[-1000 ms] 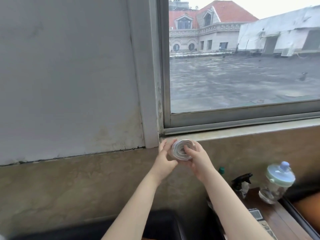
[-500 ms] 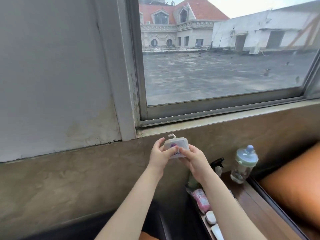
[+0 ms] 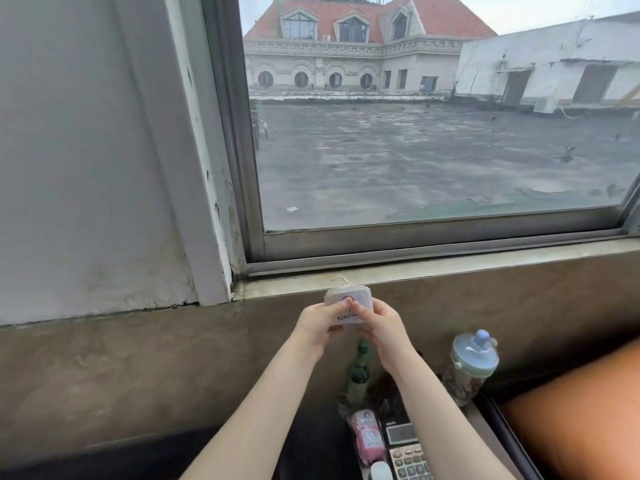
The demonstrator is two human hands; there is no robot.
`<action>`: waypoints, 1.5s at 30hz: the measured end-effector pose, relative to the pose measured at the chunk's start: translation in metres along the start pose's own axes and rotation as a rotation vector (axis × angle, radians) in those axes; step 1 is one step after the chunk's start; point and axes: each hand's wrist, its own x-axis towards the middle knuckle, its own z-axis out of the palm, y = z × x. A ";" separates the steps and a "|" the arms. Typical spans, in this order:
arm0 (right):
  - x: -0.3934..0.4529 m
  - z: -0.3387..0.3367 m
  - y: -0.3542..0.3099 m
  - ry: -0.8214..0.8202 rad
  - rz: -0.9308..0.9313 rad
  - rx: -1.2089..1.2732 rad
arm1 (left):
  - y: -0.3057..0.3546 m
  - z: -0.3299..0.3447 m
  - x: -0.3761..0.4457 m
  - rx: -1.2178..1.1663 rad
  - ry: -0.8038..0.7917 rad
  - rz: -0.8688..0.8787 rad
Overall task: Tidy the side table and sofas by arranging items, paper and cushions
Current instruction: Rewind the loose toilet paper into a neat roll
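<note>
Big window (image 3: 433, 133) fills top of view w/ wet rooftop outside; vs 1 s ago the view sits lower and further right, so more of the orange sofa (image 3: 581, 420) shows at lower R and the side table (image 3: 481, 431) contents come into view below the hands.

Sill ledge (image 3: 450, 263) runs just behind the held item, not touching as far as I can tell.

On the table, big to small: sippy bottle w/ pale green lid (image 3: 472, 365) at back R, green glass bottle (image 3: 358, 374) right under the hands, calculator (image 3: 407, 452) at front, pink packet (image 3: 367, 436) just beside it on the L. A dark object behind R forearm is mostly hidden — can't ID.

Left hand (image 3: 317, 327) and right hand (image 3: 382, 329) both grip the small white roll-pack (image 3: 349, 306), fingers curled round its sides, thumbs on the front face. Held in air above the table, just under the sill.

Change: 1 s ago its coiled end faced camera; now the flat printed face ("RONGYA…") faces camera, a short string loop sticking up on top — so it's been turned in the hands. Hands sit about same place rel. to sill.

Meaning, as a guess: item is squared up and ready to set down among the table things; placing not yet done.
</note>
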 end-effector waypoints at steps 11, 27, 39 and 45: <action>0.010 -0.035 -0.007 0.003 0.021 0.014 | -0.002 0.027 -0.009 -0.038 -0.088 -0.027; -0.202 -0.042 0.069 0.225 0.122 -0.002 | -0.121 0.017 -0.176 0.150 -0.056 -0.122; -0.194 -0.148 0.070 0.106 0.175 -0.067 | -0.183 0.103 -0.165 0.192 0.133 -0.105; -0.224 -0.166 0.101 0.136 0.234 -0.047 | -0.216 0.113 -0.192 0.232 0.190 -0.136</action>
